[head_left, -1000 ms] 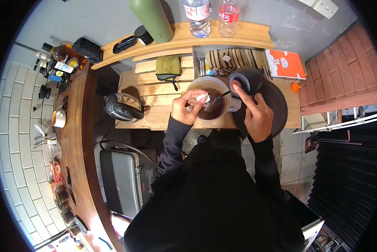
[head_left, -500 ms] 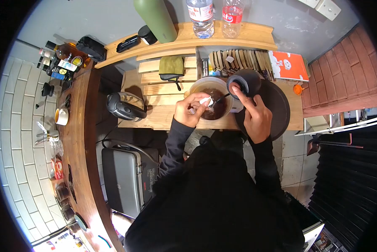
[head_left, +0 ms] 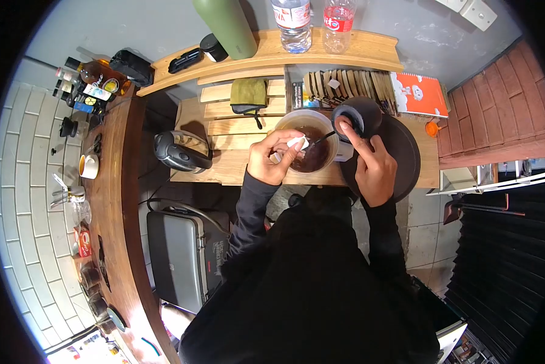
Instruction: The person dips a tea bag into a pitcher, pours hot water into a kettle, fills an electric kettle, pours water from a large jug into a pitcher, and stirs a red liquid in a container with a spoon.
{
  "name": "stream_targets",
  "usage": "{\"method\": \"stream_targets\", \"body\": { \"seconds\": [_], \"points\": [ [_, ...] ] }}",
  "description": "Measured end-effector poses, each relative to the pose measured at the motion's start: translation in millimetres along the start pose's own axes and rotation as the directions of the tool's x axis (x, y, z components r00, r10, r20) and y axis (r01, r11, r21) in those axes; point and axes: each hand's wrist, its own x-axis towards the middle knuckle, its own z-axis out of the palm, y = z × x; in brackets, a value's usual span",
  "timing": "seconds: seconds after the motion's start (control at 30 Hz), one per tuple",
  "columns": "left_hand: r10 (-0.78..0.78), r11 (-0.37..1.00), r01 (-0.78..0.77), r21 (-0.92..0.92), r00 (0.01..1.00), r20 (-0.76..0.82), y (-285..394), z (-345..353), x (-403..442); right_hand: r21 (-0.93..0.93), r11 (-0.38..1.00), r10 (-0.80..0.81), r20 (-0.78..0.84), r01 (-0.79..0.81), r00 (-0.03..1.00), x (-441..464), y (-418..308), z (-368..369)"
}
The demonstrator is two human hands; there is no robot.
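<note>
My left hand point(head_left: 271, 159) is closed in a pinch on a small white piece point(head_left: 298, 143), too small to name surely, over the near side of a translucent tub point(head_left: 328, 162) of dark brown liquid. My right hand point(head_left: 375, 173) grips a dark grey cup point(head_left: 372, 115), index finger stretched along its mouth and the other fingers bent. The cup is tilted, its opening facing me, just right of the tub. A thin black stick point(head_left: 324, 138) runs between the cup's rim and the white piece; its ends are hidden.
Under the cup lies a round dark tray point(head_left: 406, 158). An electric kettle point(head_left: 181, 151) and an olive pouch point(head_left: 248, 95) stand left. Behind are a row of books point(head_left: 345, 88), an orange notebook point(head_left: 418, 96), and a shelf point(head_left: 321, 45) with bottles.
The cup and my right hand have shifted slightly right. My left hand keeps its pinch on the white piece and has moved very little. The whole view has shifted slightly.
</note>
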Motion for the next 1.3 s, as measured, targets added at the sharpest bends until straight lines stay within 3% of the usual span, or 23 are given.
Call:
{"method": "stream_targets", "body": {
  "seconds": [0.07,0.13,0.37,0.5,0.73,0.87,1.03,1.13,1.3],
  "points": [
    [0.013,1.0,-0.013,0.007,1.0,-0.001,-6,0,0,0.006,1.0,-0.004,-0.007,0.004,1.0,-1,1,2],
    [-0.079,0.997,0.079,0.021,0.997,0.0,-17,2,1,0.011,1.0,-0.007,-0.017,0.007,1.0,-2,3,5],
    [0.036,0.999,-0.036,-0.008,0.999,-0.023,-1,-1,1,0.016,1.0,-0.011,-0.003,0.011,1.0,2,2,2],
    [-0.053,0.996,0.052,0.072,0.999,0.003,-17,-1,2,0.005,1.0,-0.02,-0.017,0.02,1.0,1,5,6],
    [0.012,0.999,-0.012,0.045,1.0,-0.014,4,-2,1,0.003,1.0,-0.007,0.007,0.007,1.0,4,4,3],
    [-0.046,0.997,0.045,0.061,0.999,0.006,-26,-1,3,0.006,1.0,-0.003,0.014,0.003,1.0,3,2,4],
    [-0.091,0.995,0.09,0.038,0.996,0.02,-10,2,1,-0.004,1.0,0.0,0.019,0.0,1.0,3,4,6],
    [0.025,0.998,-0.025,-0.049,1.0,-0.001,-5,2,4,-0.002,1.0,-0.02,0.013,0.02,1.0,6,4,6],
    [-0.076,0.996,0.075,0.058,0.997,0.024,-21,0,5,-0.007,1.0,-0.015,0.016,0.015,1.0,5,2,9]
  ]
}}
